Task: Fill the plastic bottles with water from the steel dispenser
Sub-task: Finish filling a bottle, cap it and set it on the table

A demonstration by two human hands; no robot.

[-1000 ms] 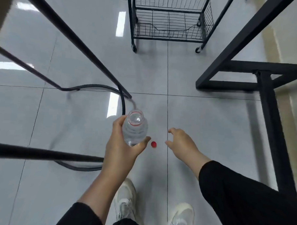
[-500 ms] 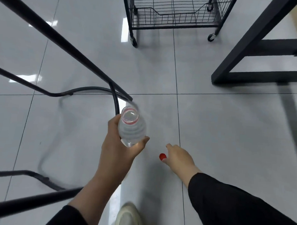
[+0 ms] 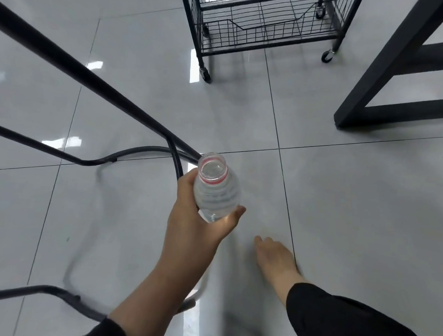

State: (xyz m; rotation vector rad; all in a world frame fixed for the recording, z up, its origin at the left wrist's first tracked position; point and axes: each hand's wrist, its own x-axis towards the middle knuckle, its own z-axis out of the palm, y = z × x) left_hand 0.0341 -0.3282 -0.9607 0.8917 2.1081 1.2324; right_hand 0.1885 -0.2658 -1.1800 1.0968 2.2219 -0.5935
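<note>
Bottle [image 3: 216, 190] upright, uncapped, in left hand [image 3: 198, 217] grip

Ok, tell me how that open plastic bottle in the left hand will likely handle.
The plastic bottle is thin, ribbed and clear, so it would probably flex under a hard squeeze. With no cap on, tilting it could spill any water inside. The left hand wraps its lower body, a seemingly steady hold.
</note>
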